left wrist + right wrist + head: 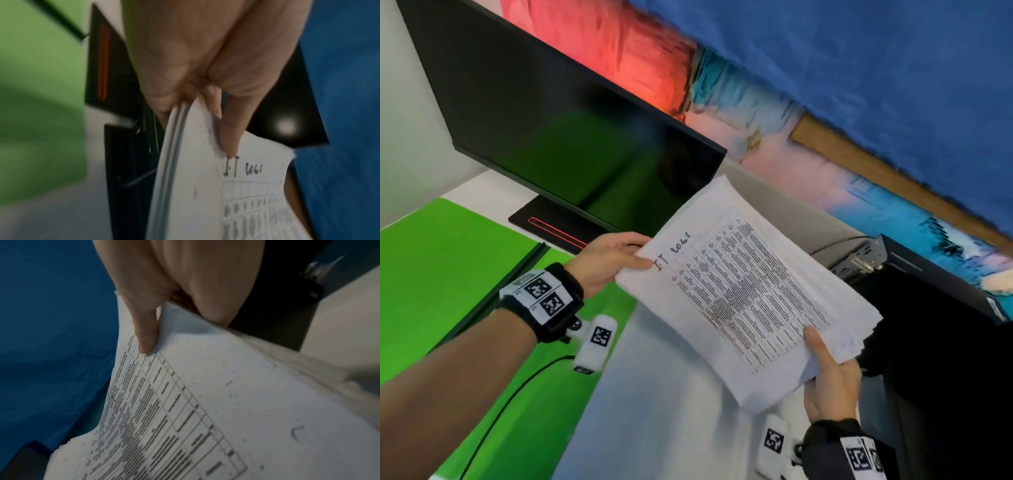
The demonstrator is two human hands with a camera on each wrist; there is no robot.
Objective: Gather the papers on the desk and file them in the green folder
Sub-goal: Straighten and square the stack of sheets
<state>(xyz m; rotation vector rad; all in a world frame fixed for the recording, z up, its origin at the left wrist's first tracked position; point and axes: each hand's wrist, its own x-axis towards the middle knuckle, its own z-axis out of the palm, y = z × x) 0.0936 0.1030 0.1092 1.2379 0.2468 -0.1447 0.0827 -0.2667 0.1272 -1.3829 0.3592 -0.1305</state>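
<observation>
A stack of white papers [743,291] with a printed table on top hangs above the desk, held by both hands. My left hand [616,260] pinches its far left corner, thumb on top beside handwritten marks; the left wrist view shows the thumb [228,138] on the papers [205,194]. My right hand [828,373] grips the near right edge, thumb on the top sheet, fingers underneath; in the right wrist view the thumb [147,337] presses the papers [205,402]. The green folder [448,274] lies open and flat on the desk at the left.
A black monitor [571,130] stands behind the folder on a base with a red stripe [551,226]. A black computer case [945,308] with cables stands at the right. The white desk [671,411] runs between them. A black cable [500,404] crosses the folder.
</observation>
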